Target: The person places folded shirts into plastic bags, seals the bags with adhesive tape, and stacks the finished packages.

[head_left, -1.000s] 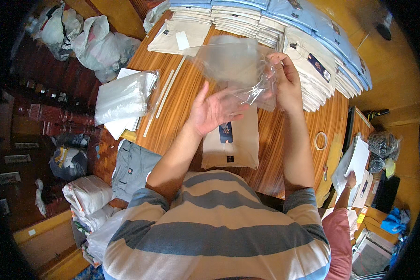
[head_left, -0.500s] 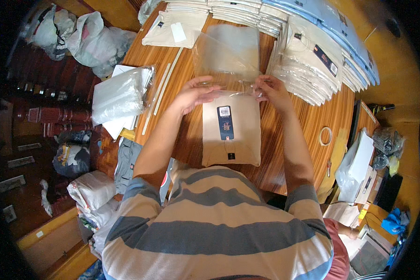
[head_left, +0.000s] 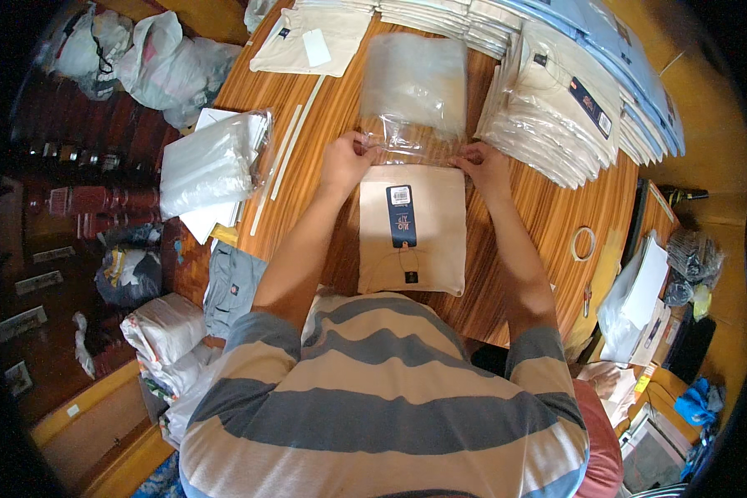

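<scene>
A folded beige garment [head_left: 411, 228] with a dark blue hang tag lies flat on the wooden table [head_left: 523, 274] in front of me. A clear plastic bag [head_left: 413, 91] lies just beyond it, its open mouth at the garment's far edge. My left hand [head_left: 344, 159] pinches the bag's mouth at the garment's far left corner. My right hand [head_left: 487, 166] pinches the mouth at the far right corner.
A pack of empty clear bags [head_left: 212, 158] lies at the table's left. Stacks of bagged beige and blue garments [head_left: 556, 100] fill the far right. Another beige garment [head_left: 311, 37] lies far left. A tape roll [head_left: 584, 243] sits at right. Bundles and bags crowd the floor at left.
The bag was held up open in the air; now it lies flat on the table beyond the garment, and both hands have dropped to grip its mouth at the garment's far edge.
</scene>
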Available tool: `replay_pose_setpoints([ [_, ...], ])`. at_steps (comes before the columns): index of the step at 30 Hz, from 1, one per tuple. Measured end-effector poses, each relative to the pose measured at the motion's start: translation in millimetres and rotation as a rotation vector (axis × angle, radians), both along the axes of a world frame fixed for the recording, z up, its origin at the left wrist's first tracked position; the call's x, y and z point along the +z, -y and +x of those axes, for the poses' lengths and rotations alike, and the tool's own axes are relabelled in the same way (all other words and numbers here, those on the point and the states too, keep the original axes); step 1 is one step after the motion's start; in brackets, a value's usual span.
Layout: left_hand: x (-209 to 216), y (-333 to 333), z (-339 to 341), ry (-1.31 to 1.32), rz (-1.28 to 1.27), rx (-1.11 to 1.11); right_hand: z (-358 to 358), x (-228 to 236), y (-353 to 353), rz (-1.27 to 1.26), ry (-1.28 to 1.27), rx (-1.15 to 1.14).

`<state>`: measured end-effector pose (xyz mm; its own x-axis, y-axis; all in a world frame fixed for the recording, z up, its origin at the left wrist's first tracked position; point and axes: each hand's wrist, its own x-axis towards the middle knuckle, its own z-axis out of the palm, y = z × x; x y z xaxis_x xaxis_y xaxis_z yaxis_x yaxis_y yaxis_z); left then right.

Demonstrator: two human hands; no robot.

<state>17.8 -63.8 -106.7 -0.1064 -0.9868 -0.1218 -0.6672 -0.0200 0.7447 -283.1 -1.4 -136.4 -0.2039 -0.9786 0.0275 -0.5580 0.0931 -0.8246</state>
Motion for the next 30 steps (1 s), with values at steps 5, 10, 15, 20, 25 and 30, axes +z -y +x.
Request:
replay_pose_setpoints([
  [5, -38, -11, 25, -0.279, 0.090, 0.051, -6, -4, -9, 0.174, 0.149, 0.097],
  [10, -29, -20, 26, -0.288, 0.118, 0.033, -9, -16, -25, 0.313, 0.536, 0.052],
  [15, -56, -31, 45, -0.552, 0.139, 0.091, 4, -6, -29, 0.300, 0.532, 0.063],
  [20, -22, -50, 51, -0.560, 0.448, 0.174, 0, -3, -32, 0.351, 0.452, 0.083],
  [25, -17, -69, 56, -0.585, 0.530, 0.149, 0, -7, -66, 0.309, 0.498, 0.049],
  [30, -36, -94, 48, -0.711, 0.358, 0.035, -5, -7, -103, 0.224, 0.616, 0.035],
])
